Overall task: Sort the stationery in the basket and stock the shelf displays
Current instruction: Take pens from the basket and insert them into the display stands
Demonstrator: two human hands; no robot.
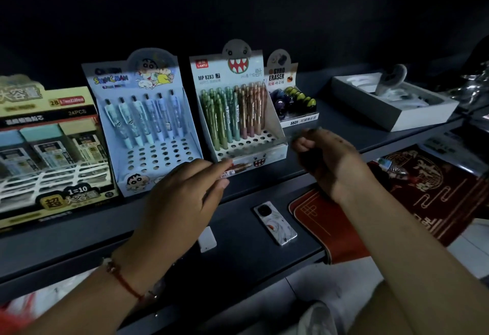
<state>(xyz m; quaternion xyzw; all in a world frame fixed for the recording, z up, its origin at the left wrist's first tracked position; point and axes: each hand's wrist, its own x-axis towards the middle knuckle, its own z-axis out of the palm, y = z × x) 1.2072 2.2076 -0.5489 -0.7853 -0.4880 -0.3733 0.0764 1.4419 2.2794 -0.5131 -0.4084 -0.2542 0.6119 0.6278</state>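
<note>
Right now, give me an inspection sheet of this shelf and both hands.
Surface: dark shelf, with a lower ledge in front.
Job's things: blue pen display, one row filled, most holes empty; monster pencil display, back rows full, front holes empty; lead refill box; gyro eraser display.
Clutter: phone and small white block on the ledge; open grey box; red paper goods.
Grippers: left hand pinches a slim item, too blurred to name; right hand curled, contents unclear.
Cables: nothing seen.
Surroundings: dim; dark wall behind.
</note>
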